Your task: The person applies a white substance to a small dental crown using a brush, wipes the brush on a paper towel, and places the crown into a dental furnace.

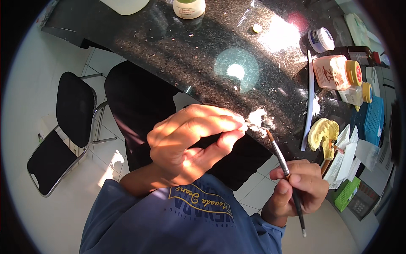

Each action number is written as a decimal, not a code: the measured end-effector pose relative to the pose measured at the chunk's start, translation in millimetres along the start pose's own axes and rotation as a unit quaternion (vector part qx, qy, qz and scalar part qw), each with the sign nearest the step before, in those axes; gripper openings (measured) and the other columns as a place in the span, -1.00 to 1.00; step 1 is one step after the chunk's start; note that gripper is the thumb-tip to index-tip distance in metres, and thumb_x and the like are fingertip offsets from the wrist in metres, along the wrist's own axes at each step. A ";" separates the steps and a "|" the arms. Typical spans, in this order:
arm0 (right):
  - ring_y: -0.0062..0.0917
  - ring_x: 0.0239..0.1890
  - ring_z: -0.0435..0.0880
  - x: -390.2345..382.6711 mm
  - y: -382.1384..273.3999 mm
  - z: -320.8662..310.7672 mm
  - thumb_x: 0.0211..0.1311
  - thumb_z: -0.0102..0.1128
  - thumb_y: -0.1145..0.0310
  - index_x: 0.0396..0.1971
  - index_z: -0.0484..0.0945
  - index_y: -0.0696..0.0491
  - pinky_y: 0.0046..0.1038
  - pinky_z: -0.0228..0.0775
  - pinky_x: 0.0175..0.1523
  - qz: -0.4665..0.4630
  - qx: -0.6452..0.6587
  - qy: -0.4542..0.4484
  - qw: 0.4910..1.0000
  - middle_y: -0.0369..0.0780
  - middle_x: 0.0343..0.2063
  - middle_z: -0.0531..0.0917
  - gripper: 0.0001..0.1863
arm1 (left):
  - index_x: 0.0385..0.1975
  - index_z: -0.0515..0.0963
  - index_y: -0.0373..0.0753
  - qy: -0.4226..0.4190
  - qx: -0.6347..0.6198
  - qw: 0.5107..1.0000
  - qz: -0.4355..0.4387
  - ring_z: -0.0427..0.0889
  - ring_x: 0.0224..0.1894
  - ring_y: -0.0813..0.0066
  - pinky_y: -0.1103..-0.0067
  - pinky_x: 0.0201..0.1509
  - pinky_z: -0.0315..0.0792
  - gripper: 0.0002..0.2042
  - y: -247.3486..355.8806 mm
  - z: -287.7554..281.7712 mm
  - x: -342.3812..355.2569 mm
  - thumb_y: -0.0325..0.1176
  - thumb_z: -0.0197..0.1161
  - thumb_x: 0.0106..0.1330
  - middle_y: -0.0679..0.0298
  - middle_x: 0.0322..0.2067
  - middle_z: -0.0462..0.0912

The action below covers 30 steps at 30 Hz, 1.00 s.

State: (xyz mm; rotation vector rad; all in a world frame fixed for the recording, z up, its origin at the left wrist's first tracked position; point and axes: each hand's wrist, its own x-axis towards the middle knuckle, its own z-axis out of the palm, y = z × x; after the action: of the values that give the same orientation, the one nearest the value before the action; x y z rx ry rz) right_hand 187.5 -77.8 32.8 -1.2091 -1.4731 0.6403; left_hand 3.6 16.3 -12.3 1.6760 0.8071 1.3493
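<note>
My left hand (192, 142) is raised at the table's near edge, thumb and fingertips pinched together. A tiny whitish bit shows at the fingertips, too small to name. Between the fingers of my right hand (302, 184) is a slim paintbrush (282, 160) with a dark handle, silver collar and brown bristles. Its tip points up and left, close to a patch of white powder (258, 120) on the dark speckled table (186, 59). The brush tip is a short way from my left fingertips. Right of the powder lies a yellow dental cast (321, 134).
A long pale-blue strip (310, 101) lies left of the cast. Beyond it stand a white-lidded jar (321, 40), a pink-filled bottle (334, 72), a clear bottle (353, 94) and a brown bottle (361, 56). Papers (344, 161) and a blue basket (374, 120) sit right; a black chair (72, 110) stands left.
</note>
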 end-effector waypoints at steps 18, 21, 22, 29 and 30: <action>-0.33 -0.42 0.70 2.5 7.5 5.3 -0.20 0.45 0.65 -0.21 0.53 0.18 -0.50 0.57 -0.40 -0.046 -0.039 -0.060 0.996 -0.11 -0.30 0.60 -0.56 | -0.37 0.59 -0.34 0.002 0.008 1.000 0.005 0.74 -0.32 0.32 0.54 -0.29 0.66 -0.78 -0.4 0.4 1.4 -0.67 0.42 -0.01 0.13 -0.39 0.70; -0.33 -0.43 0.70 2.5 7.2 6.7 -0.19 0.45 0.65 -0.21 0.53 0.18 -0.51 0.57 -0.41 -0.044 -0.036 -0.053 0.997 -0.12 -0.31 0.61 -0.56 | -0.37 0.59 -0.33 0.007 0.003 1.000 0.004 0.74 -0.33 0.32 0.54 -0.30 0.66 -0.78 -1.7 1.1 0.3 -0.67 0.43 -0.02 0.13 -0.39 0.70; -0.33 -0.43 0.70 2.7 7.3 6.7 -0.19 0.45 0.65 -0.21 0.53 0.18 -0.51 0.57 -0.41 -0.043 -0.036 -0.053 0.997 -0.12 -0.31 0.61 -0.56 | -0.37 0.59 -0.33 0.007 0.003 1.000 0.004 0.74 -0.33 0.32 0.54 -0.30 0.66 -0.78 -1.6 0.8 0.5 -0.67 0.43 -0.02 0.13 -0.39 0.70; -0.33 -0.44 0.70 2.3 6.7 6.4 -0.18 0.45 0.64 -0.22 0.52 0.18 -0.51 0.56 -0.42 -0.046 -0.040 -0.050 0.997 -0.11 -0.33 0.61 -0.57 | -0.38 0.60 -0.32 0.004 0.010 1.000 0.008 0.74 -0.33 0.32 0.55 -0.31 0.66 -0.79 -1.8 -0.1 1.7 -0.66 0.44 -0.02 0.15 -0.40 0.70; -0.33 -0.44 0.70 1.8 7.1 7.1 -0.18 0.44 0.64 -0.22 0.51 0.18 -0.51 0.56 -0.43 -0.048 -0.038 -0.036 0.997 -0.11 -0.33 0.61 -0.57 | -0.38 0.60 -0.32 0.001 0.018 1.000 0.017 0.74 -0.34 0.33 0.55 -0.31 0.66 -0.79 -2.0 -0.4 2.3 -0.65 0.44 -0.02 0.15 -0.40 0.70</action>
State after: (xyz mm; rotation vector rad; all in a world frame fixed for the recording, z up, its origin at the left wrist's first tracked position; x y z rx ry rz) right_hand 183.4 -72.3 25.2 -1.1759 -1.6178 0.5723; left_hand 3.7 19.3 -13.0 1.7235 0.8119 1.3677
